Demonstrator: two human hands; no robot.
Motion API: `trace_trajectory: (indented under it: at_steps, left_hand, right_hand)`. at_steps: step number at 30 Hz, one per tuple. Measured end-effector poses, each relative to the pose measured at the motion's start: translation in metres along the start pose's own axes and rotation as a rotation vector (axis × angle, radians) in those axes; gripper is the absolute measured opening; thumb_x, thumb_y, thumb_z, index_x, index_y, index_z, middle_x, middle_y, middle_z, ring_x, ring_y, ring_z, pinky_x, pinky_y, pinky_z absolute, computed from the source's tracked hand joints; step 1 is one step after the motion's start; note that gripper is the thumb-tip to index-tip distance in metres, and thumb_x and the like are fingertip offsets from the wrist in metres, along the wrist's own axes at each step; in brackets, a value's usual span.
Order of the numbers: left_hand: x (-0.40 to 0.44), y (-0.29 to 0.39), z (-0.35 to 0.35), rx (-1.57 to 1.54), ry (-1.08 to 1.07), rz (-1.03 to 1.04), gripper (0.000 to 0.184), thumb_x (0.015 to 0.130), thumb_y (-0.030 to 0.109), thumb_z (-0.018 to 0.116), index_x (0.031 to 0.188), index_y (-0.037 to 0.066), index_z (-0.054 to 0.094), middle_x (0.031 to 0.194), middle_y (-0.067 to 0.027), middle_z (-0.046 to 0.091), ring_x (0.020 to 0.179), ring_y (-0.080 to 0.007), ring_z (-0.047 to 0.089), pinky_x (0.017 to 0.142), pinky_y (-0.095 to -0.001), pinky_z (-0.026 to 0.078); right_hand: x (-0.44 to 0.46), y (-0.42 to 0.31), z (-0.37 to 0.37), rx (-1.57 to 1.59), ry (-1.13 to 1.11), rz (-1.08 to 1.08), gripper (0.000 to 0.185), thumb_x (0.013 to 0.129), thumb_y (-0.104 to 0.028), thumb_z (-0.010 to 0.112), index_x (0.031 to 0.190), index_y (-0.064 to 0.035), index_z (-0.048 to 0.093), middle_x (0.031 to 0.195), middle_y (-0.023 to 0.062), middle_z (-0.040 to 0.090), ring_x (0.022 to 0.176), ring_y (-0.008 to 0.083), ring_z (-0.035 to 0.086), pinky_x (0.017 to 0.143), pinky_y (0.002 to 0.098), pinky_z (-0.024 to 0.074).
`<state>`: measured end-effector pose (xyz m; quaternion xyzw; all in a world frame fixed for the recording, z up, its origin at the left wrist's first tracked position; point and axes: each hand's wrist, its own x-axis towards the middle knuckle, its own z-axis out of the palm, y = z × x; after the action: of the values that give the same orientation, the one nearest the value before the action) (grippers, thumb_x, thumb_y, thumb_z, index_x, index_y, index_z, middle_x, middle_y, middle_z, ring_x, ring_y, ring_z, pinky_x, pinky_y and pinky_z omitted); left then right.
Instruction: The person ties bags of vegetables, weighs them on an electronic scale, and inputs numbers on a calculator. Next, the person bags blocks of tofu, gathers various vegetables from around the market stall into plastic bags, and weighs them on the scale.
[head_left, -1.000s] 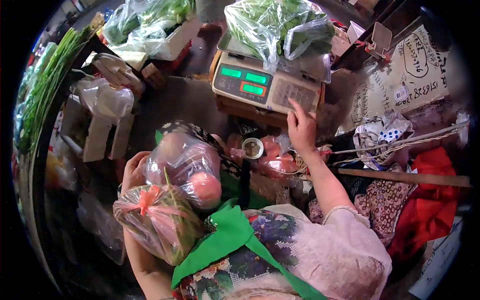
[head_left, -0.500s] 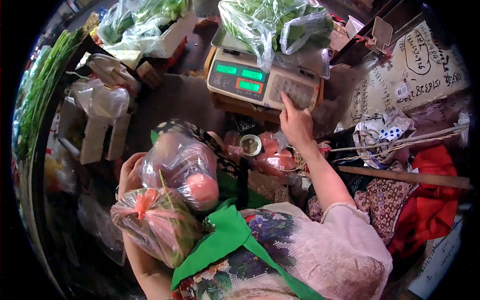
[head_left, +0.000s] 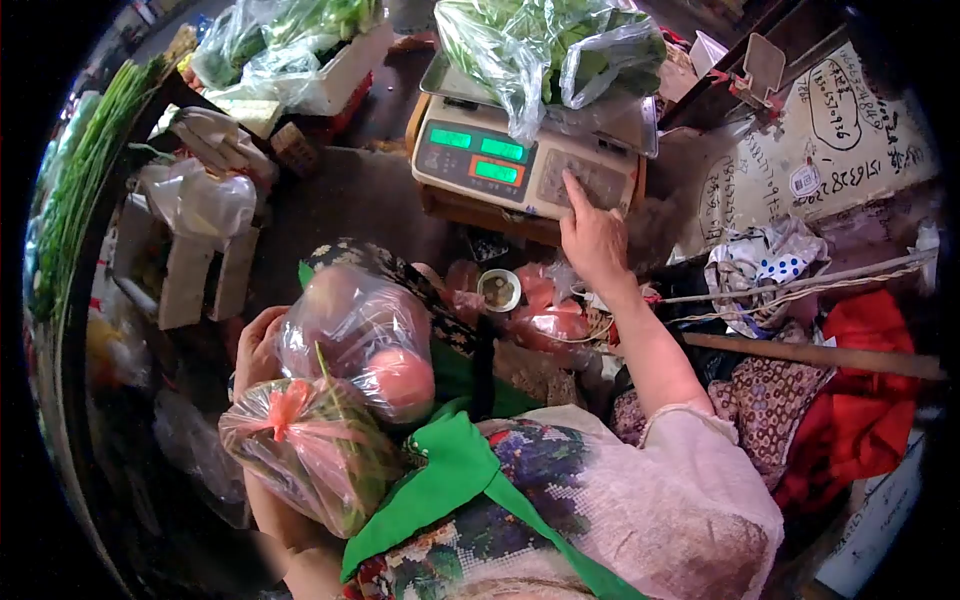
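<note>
My right hand (head_left: 594, 240) points with its index finger stretched onto the keypad (head_left: 590, 190) of a digital price scale (head_left: 472, 190); the other fingers are curled and hold nothing. Green and orange displays glow beside the keypad. On the scale's pan lies a clear plastic bag of leafy greens (head_left: 545, 45). My left hand (head_left: 258, 345) curls at the side of a clear bag with round reddish produce (head_left: 400, 380), its fingers partly hidden. Over my left forearm rests another clear bag of greens (head_left: 310, 460), tied with an orange-red strip.
Beyond my lap stand a small cup of coins (head_left: 499, 290) and red plastic bags (head_left: 545, 315). Long green stalks (head_left: 85, 190) rise on the left. A white foam box (head_left: 350, 65) holds bagged vegetables. At right are a written-on board (head_left: 810, 150), a wooden stick (head_left: 820, 353) and red cloth (head_left: 860, 390).
My right index fingertip has shifted slightly up on the keypad, and the displayed digits look different. My left hand and the bags stay nearly in place.
</note>
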<state>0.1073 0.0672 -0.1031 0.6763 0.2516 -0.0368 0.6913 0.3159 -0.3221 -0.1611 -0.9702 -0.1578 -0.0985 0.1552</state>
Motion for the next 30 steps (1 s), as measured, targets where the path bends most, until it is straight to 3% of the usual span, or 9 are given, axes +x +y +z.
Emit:
trace_trajectory:
  at_steps: [7, 8, 11, 13, 14, 16, 18, 23, 30]
  left_hand:
    - [-0.017, 0.018, 0.026, 0.033, 0.135, 0.03, 0.025, 0.094, 0.017, 0.054, 0.105, -0.004, 0.06, 0.089, -0.0057, 0.065, 0.076, -0.0107, 0.059, 0.067, -0.0244, 0.05]
    - [-0.01, 0.013, 0.015, 0.023, 0.048, -0.045, 0.026, 0.094, 0.018, 0.053, 0.105, -0.004, 0.06, 0.09, -0.0057, 0.065, 0.076, -0.0103, 0.059, 0.069, -0.0242, 0.049]
    - [-0.022, 0.024, 0.033, 0.064, 0.135, 0.027, 0.026, 0.093, 0.018, 0.054, 0.107, -0.004, 0.059, 0.093, -0.0062, 0.064, 0.08, -0.0107, 0.059, 0.071, -0.0246, 0.049]
    - [-0.019, 0.019, 0.025, 0.071, 0.127, 0.003, 0.029, 0.092, 0.019, 0.056, 0.111, -0.003, 0.056, 0.098, -0.0073, 0.063, 0.086, -0.012, 0.059, 0.075, -0.0256, 0.049]
    - [-0.016, 0.012, 0.015, 0.065, 0.1, -0.035, 0.031, 0.092, 0.02, 0.057, 0.113, -0.002, 0.055, 0.101, -0.0079, 0.062, 0.089, -0.0127, 0.059, 0.077, -0.026, 0.049]
    - [-0.006, 0.0, -0.001, 0.047, 0.046, -0.107, 0.042, 0.09, 0.021, 0.062, 0.124, -0.001, 0.049, 0.112, -0.0103, 0.059, 0.098, -0.0156, 0.06, 0.083, -0.0279, 0.05]
    - [-0.001, 0.003, 0.001, 0.082, 0.014, -0.023, 0.025, 0.093, 0.017, 0.054, 0.104, -0.004, 0.06, 0.09, -0.0053, 0.064, 0.079, -0.0101, 0.059, 0.071, -0.0246, 0.049]
    - [-0.001, 0.008, 0.002, 0.04, 0.046, -0.021, 0.026, 0.093, 0.019, 0.056, 0.107, -0.004, 0.06, 0.089, -0.005, 0.064, 0.08, -0.0118, 0.059, 0.071, -0.0257, 0.049]
    - [-0.003, 0.017, -0.018, 0.118, 0.058, 0.051, 0.034, 0.094, 0.022, 0.057, 0.119, -0.001, 0.057, 0.109, -0.0086, 0.063, 0.096, -0.0152, 0.059, 0.083, -0.0281, 0.048]
  right_hand:
    - [0.006, -0.006, -0.003, 0.156, 0.078, 0.035, 0.047, 0.084, -0.014, 0.052, 0.131, -0.0191, 0.052, 0.066, 0.0171, 0.062, 0.065, 0.0372, 0.061, 0.064, 0.0453, 0.0478]
    - [0.003, -0.012, -0.012, 0.202, 0.016, 0.031, 0.043, 0.084, -0.014, 0.053, 0.127, -0.0178, 0.055, 0.069, 0.0173, 0.062, 0.065, 0.0362, 0.061, 0.062, 0.0431, 0.0479]
    - [-0.016, -0.021, 0.011, 0.405, -0.074, -0.107, 0.031, 0.084, -0.014, 0.057, 0.114, -0.0122, 0.061, 0.071, 0.015, 0.062, 0.063, 0.0241, 0.062, 0.057, 0.0374, 0.0469]
    - [-0.032, -0.014, 0.054, 0.674, -0.433, 0.056, 0.032, 0.086, -0.02, 0.061, 0.116, -0.0073, 0.059, 0.075, 0.009, 0.064, 0.065, 0.0179, 0.061, 0.056, 0.0354, 0.0476]
    - [-0.036, -0.006, 0.078, 0.675, -0.436, 0.049, 0.032, 0.086, -0.02, 0.061, 0.116, -0.0073, 0.059, 0.075, 0.009, 0.064, 0.065, 0.0179, 0.061, 0.056, 0.0354, 0.0476]
    - [-0.034, 0.012, 0.122, 1.064, -0.566, 0.556, 0.028, 0.087, -0.025, 0.062, 0.104, -0.0023, 0.062, 0.083, 0.0071, 0.066, 0.066, 0.017, 0.06, 0.057, 0.0327, 0.0464]
    - [-0.027, 0.039, 0.163, 1.375, -0.619, 0.88, 0.03, 0.088, -0.024, 0.063, 0.107, -0.0017, 0.06, 0.09, 0.0068, 0.066, 0.071, 0.0157, 0.061, 0.056, 0.0268, 0.0462]
    - [0.0, 0.086, 0.254, 1.976, -0.469, 1.1, 0.023, 0.087, -0.018, 0.063, 0.106, -0.005, 0.059, 0.091, 0.0072, 0.066, 0.078, 0.0149, 0.062, 0.054, 0.0217, 0.0445]
    - [-0.001, 0.069, 0.232, 2.032, -0.25, 0.953, 0.02, 0.09, -0.016, 0.056, 0.105, -0.0038, 0.06, 0.092, 0.0087, 0.066, 0.078, 0.018, 0.062, 0.062, 0.0284, 0.0475]
